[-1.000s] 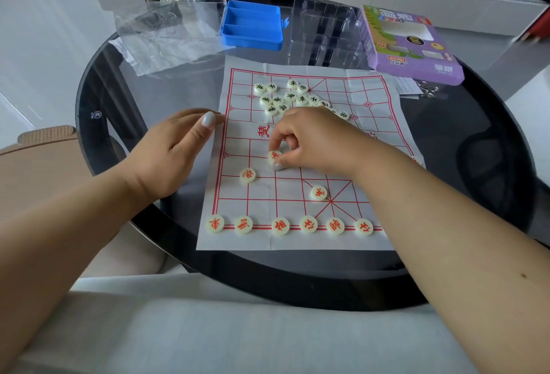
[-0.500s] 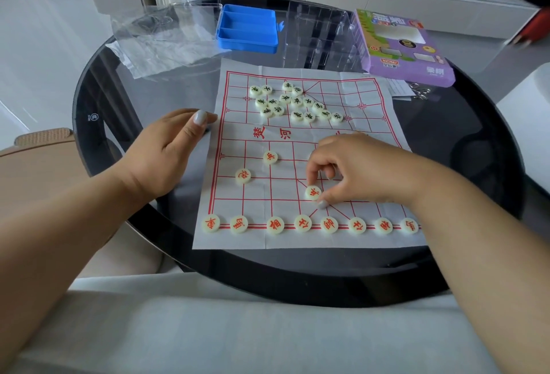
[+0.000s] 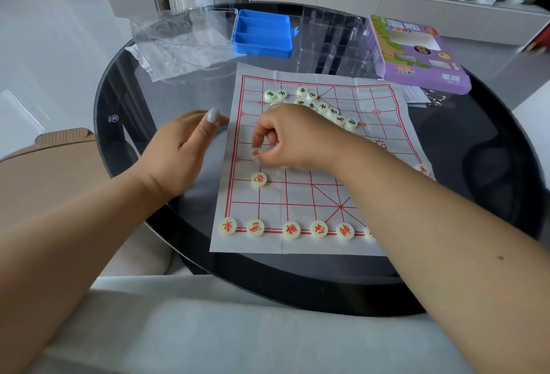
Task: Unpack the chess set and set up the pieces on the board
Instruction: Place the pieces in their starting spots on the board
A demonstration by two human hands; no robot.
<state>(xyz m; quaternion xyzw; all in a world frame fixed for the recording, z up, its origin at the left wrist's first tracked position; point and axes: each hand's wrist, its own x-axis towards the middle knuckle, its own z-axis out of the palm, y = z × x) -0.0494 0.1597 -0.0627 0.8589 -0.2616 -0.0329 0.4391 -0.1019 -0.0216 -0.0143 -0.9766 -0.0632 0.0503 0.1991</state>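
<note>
White paper board (image 3: 297,195) w/ red grid lies flat on the round black glass table (image 3: 476,165), its long axis running from the near edge to the far edge. Change since half a sec ago: right hand (image 3: 294,138) has left the piece by the near palace cross & swung over to the board's left side; it now pinches a small cream disc piece w/ red character (image 3: 255,153), thumb & forefinger curled round it, other fingers tucked. That disc sits on the left part of the board, one row beyond the cream red-marked cannon disc (image 3: 259,179), just apart from it. Can't tell if it's lifted or touching the paper, bit blurred.

Right forearm crosses the board from the near right corner, wrist bent down. Left hand (image 3: 181,153) hasn't moved: resting on the glass just beside the board's left edge, fingers loosely extended, holding nothing, thumb tip at the paper's edge.

Near edge row: five red-marked discs (image 3: 290,229) in view, more hidden by the arm. Black-marked discs (image 3: 315,103) clustered toward the far edge. Blue plastic tray (image 3: 262,34) & purple cardboard box (image 3: 416,52) sit at the table's far side.
</note>
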